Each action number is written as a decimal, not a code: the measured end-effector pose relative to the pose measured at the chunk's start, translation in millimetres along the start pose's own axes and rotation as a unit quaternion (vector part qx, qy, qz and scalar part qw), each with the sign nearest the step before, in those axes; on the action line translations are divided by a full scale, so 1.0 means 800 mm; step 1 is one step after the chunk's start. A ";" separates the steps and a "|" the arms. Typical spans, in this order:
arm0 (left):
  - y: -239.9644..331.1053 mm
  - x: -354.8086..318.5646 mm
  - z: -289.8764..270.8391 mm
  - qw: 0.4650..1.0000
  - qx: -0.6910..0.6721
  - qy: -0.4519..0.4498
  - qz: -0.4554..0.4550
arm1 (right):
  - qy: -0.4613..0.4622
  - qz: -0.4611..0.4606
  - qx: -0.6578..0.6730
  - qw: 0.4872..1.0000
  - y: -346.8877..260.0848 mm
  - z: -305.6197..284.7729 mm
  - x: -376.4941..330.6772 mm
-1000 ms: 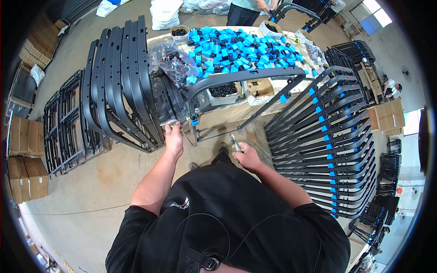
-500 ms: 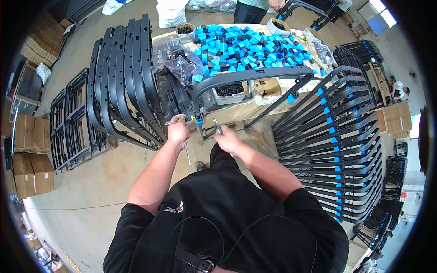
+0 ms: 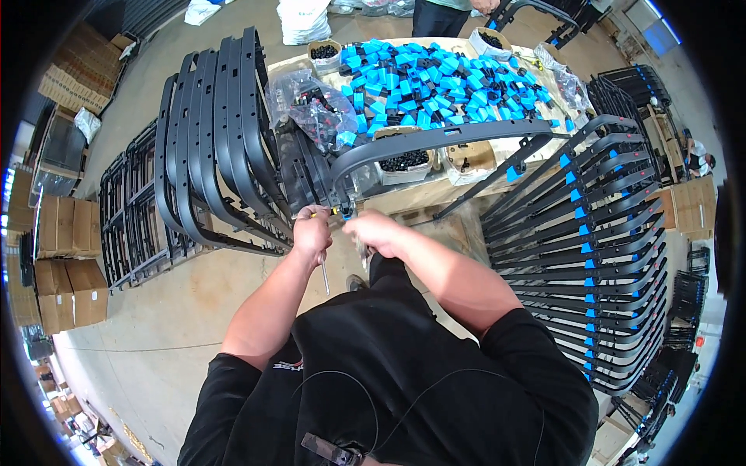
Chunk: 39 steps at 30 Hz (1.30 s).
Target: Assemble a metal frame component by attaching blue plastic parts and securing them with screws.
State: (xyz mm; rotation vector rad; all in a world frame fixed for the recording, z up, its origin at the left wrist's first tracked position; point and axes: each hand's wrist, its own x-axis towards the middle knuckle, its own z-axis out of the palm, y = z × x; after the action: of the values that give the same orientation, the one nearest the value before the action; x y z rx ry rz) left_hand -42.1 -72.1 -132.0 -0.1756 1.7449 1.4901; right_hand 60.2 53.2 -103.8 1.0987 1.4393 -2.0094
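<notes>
A curved black plastic frame (image 3: pixel 435 138) lies across the table edge, its near end dipping toward me. My left hand (image 3: pixel 311 233) is closed around a screwdriver (image 3: pixel 322 268) whose metal shaft points down past my wrist. My right hand (image 3: pixel 373 230) is closed at the frame's near end, next to a small blue clip (image 3: pixel 344 210); what it pinches is hidden. The two hands almost touch.
A table (image 3: pixel 423 198) holds a heap of blue clips (image 3: pixel 435 85), bagged parts (image 3: pixel 311 109) and boxes of black screws (image 3: pixel 404 161). Black frames lean at left (image 3: pixel 217 147). Frames with blue clips are stacked at right (image 3: pixel 598 256). Cardboard boxes (image 3: pixel 62 256) stand far left. Another person (image 3: pixel 443 12) stands beyond the table.
Both hands rose from low near the floor and came together at the near end of the black frame. The screwdriver came up with the left hand.
</notes>
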 end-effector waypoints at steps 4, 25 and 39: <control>0.006 0.006 -0.001 0.999 -0.031 -0.008 -0.006 | 0.114 -0.106 -0.391 0.907 0.007 -0.007 0.016; -0.014 0.005 -0.007 0.998 -0.047 -0.022 0.038 | 0.105 -0.096 -0.312 0.939 0.037 0.004 0.055; -0.005 0.010 -0.007 0.994 -0.062 -0.089 -0.011 | -0.094 -0.024 0.004 0.995 0.017 -0.024 0.019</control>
State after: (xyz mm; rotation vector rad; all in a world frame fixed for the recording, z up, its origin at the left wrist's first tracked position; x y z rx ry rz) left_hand -47.3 -75.0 -140.2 -0.1228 1.5065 1.5502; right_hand 68.1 67.0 -126.7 0.8594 1.3727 -2.0908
